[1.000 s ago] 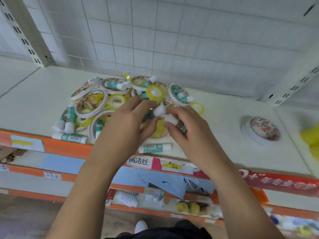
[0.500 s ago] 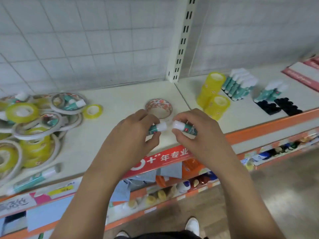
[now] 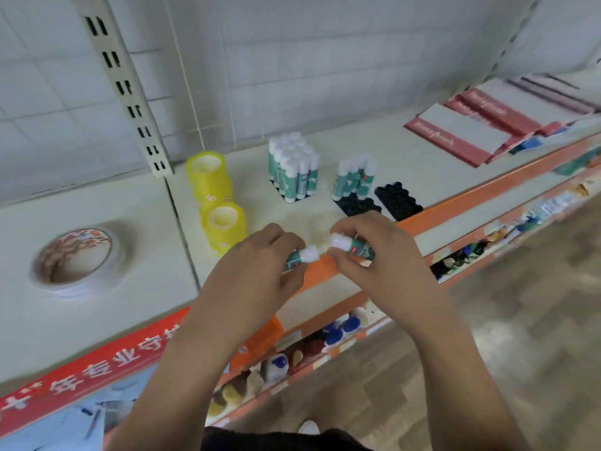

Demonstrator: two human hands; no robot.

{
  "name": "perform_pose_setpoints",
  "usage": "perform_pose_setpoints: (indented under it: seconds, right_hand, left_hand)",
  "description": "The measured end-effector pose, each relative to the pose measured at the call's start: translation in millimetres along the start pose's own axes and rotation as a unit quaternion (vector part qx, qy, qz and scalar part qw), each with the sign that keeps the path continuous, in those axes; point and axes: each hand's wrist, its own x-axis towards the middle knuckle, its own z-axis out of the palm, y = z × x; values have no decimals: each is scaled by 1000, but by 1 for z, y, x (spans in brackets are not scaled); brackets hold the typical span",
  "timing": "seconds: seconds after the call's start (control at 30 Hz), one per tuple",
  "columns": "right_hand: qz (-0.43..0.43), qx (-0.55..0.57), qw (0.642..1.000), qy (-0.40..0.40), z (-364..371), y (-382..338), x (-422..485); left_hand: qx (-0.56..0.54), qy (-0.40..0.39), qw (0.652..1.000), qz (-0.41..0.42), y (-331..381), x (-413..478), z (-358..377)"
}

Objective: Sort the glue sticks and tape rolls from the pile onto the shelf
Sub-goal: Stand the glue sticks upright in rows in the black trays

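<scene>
Black tray [image 3: 359, 206], glue sticks [image 3: 354, 178] inside

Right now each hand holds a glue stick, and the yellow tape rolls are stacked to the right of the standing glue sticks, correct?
Not quite. In the head view the yellow tape rolls are stacked to the left of the standing glue sticks, not the right. The rest holds: the left hand grips one glue stick, the right hand a second glue stick.
</scene>
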Motion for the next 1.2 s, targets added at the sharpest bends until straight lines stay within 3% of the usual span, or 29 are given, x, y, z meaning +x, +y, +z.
perform_pose_setpoints:
  seconds: [0.47, 0.77, 0.97, 1.07, 1.2]
  right_hand:
    - [12, -11, 999, 45, -21, 53, 33]
    - [0, 32, 998, -45, -24, 92, 70]
    - [-48, 45, 994, -82, -23, 109, 85]
    - [-65, 45, 992, -96, -24, 113, 89]
    - [-76, 66, 989, -110, -26, 117, 90]
  left_hand:
    - [22, -42, 999, 13, 2, 84, 49]
    - [23, -54, 997, -43, 19, 108, 68]
    - [-49, -67, 995, -58, 31, 109, 75]
    - [-89, -28, 991, -101, 34, 108, 75]
    - [-104, 90, 978, -158, 39, 113, 73]
